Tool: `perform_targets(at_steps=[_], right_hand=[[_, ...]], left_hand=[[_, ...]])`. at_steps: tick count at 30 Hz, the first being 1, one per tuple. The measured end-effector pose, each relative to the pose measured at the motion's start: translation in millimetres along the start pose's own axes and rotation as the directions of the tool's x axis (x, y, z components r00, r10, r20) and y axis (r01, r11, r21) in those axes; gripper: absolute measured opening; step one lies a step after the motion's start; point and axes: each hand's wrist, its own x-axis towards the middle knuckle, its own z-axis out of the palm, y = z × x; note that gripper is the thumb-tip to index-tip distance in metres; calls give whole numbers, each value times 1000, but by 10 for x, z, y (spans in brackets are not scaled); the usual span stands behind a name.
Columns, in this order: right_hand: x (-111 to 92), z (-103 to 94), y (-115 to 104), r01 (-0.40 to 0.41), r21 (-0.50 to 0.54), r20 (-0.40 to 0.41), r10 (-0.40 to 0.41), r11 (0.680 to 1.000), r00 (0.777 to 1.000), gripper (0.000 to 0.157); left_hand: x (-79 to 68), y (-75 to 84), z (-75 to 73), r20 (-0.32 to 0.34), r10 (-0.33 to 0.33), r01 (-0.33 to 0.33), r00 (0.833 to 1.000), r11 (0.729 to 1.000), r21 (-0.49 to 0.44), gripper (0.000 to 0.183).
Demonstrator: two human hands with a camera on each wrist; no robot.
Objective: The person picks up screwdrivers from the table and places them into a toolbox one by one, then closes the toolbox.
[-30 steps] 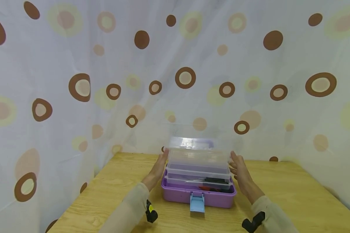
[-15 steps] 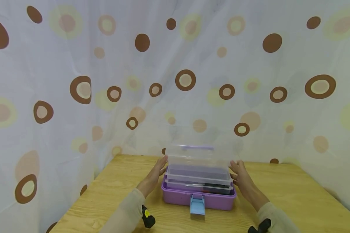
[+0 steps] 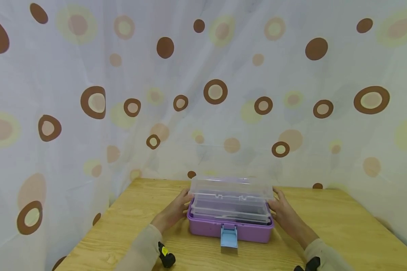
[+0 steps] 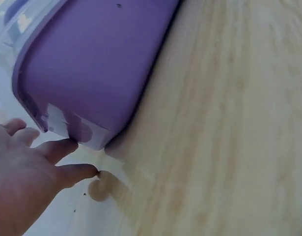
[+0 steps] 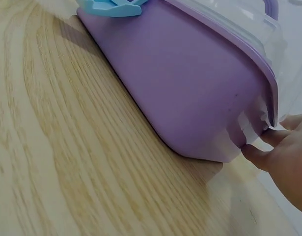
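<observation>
A purple plastic toolbox (image 3: pixel 211 228) stands on the wooden table, its blue front latch (image 3: pixel 228 238) hanging down. Its clear lid (image 3: pixel 230 188) is tilted partway over the stacked translucent trays (image 3: pixel 230 214), which blur what lies in them. My left hand (image 3: pixel 173 211) is at the left end of the lid and box, fingers spread; in the left wrist view its fingertips are by the purple end wall. At the opposite end, my right hand (image 3: pixel 286 214) has its fingers against or close beside the end wall, contact being hard to tell in the right wrist view.
The light wooden table (image 3: pixel 325 222) spreads to both sides of the toolbox. A white curtain (image 3: pixel 237 124) with brown and beige circles hangs behind and around the table. A black wrist device (image 3: pixel 166 256) sits at the left sleeve.
The clear lid has swung down and forward from nearly upright, covering more of the trays. Both hands have come down along its ends. The toolbox stays in place.
</observation>
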Motion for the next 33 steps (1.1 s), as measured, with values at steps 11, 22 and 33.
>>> perform_targets(at_steps=[11, 22, 33], right_hand=[[10, -90, 35, 25, 78, 256, -44, 997, 966, 73], [-27, -157, 38, -60, 15, 277, 54, 998, 959, 90], [-126, -162, 110, -98, -41, 340, 106, 994, 934, 109]], left_hand=[[-54, 51, -121, 51, 38, -39, 998, 999, 34, 68], [-61, 72, -173, 68, 14, -18, 998, 997, 71, 89], [-127, 8, -171, 135, -3, -10, 991, 995, 94, 98]])
